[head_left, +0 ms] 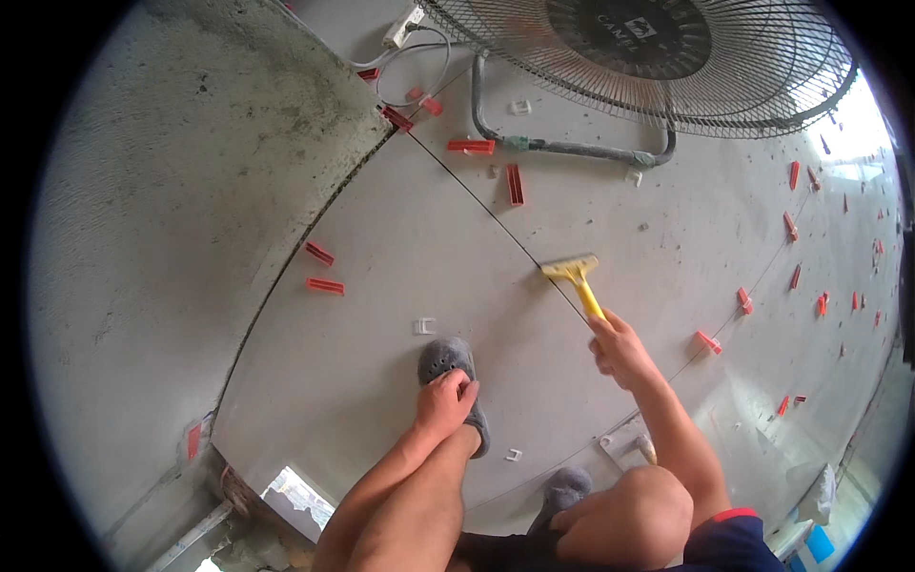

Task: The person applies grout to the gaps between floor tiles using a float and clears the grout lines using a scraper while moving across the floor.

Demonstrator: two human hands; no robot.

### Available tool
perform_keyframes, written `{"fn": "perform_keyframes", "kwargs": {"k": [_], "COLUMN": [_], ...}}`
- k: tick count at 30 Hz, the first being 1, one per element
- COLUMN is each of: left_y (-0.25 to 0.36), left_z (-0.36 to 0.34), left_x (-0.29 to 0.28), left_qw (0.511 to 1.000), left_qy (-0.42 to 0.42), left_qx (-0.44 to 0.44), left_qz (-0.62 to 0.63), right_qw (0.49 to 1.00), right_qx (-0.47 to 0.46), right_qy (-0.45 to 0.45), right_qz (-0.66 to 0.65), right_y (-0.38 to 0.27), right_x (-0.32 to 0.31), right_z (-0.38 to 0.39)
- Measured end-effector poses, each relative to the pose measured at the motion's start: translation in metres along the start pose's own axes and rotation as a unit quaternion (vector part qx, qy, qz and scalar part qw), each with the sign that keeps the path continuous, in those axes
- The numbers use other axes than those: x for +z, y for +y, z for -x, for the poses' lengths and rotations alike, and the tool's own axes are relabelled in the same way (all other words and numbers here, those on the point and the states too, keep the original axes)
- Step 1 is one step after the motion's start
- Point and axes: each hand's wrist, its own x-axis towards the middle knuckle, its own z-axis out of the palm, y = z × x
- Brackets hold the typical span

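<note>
My right hand (621, 351) is closed around the yellow handle of a floor scraper (587, 291). The scraper's wide head lies on a dark joint line between two large grey floor tiles (381, 224). Over the grey clog (446, 360) on my left foot rests my left hand (446, 402), fingers curled in; whether anything is inside them is hidden. Just beyond that clog lies a small white plastic clip (425, 326). Two red tile wedges (325, 286) sit on the tile to the left.
A large fan (648, 57) on a bent tube stand (591, 151) takes up the far side. Near it are a white power strip (402, 27) and cable. Red wedges (516, 185) are scattered across the floor, thickest at right. A rough concrete surface (210, 181) borders the tiles at left.
</note>
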Motion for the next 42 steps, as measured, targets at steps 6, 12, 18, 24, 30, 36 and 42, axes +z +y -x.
{"fn": "perform_keyframes", "kwargs": {"k": [6, 12, 18, 24, 30, 36, 42], "left_y": [0.005, -0.002, -0.002, -0.001, 0.002, 0.020, 0.081], "left_z": [-0.004, 0.001, 0.000, 0.002, -0.002, -0.007, -0.011], "left_x": [0.007, 0.003, 0.006, 0.001, 0.008, 0.010, 0.023], "left_qw": [1.000, 1.000, 0.999, 1.000, 0.999, 0.968, 0.838], "left_qy": [0.009, 0.004, 0.019, 0.002, -0.027, -0.179, -0.287], "left_qx": [0.016, 0.009, 0.024, 0.003, 0.001, -0.106, -0.207], "left_qz": [-0.013, -0.012, -0.034, -0.017, -0.029, 0.141, 0.415], "right_qw": [0.999, 0.999, 0.996, 0.987, 0.980, 0.981, 0.911], "right_qx": [-0.031, 0.028, -0.024, 0.087, -0.085, -0.181, -0.380], "right_qy": [-0.036, -0.043, -0.048, -0.072, -0.037, 0.047, -0.149], "right_qz": [-0.018, -0.019, -0.067, -0.113, -0.175, 0.056, 0.060], "right_y": [-0.014, 0.041, 0.014, 0.084, 0.023, 0.100, 0.107], "right_x": [0.000, -0.005, 0.040, 0.051, 0.052, 0.027, 0.035], "right_z": [-0.018, 0.005, -0.018, 0.015, -0.047, 0.028, 0.066]}}
